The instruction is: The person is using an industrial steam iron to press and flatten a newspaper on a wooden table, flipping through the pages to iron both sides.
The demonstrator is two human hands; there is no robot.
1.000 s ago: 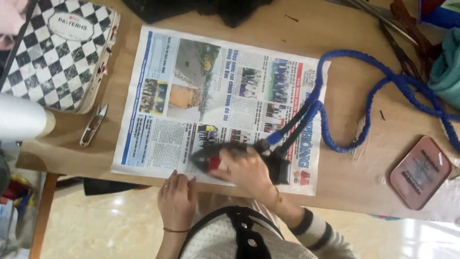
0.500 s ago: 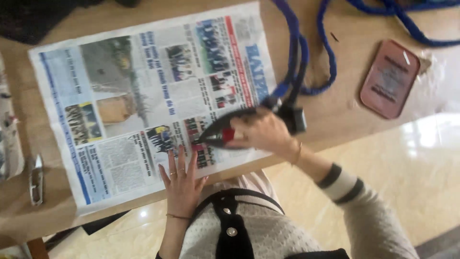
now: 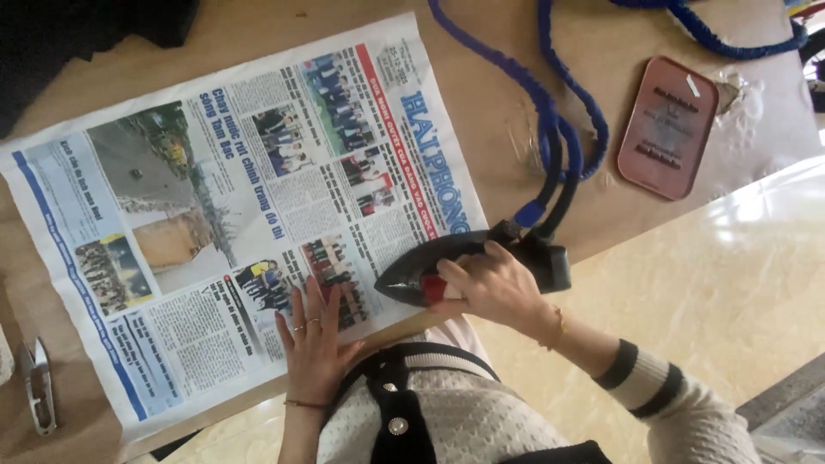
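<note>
A sheet of newspaper (image 3: 232, 215) lies spread on a wooden table (image 3: 481, 103). My right hand (image 3: 490, 288) grips the handle of a black clothes iron (image 3: 412, 277) with a red button, which rests on the paper's near right corner. A blue cord (image 3: 559, 129) and a black hose run from the back of the iron across the table. My left hand (image 3: 314, 344) presses flat on the paper's near edge, fingers spread, just left of the iron's tip.
A reddish-brown tin lid (image 3: 669, 127) lies on the table to the right. Small metal snips (image 3: 39, 387) sit at the near left corner. Dark cloth (image 3: 77, 43) lies at the far left. Tiled floor (image 3: 739, 283) shows at right.
The view has swung so the newspaper looks tilted. The iron and my right hand sit nearer the paper's right corner. My left hand stays flat on the near edge.
</note>
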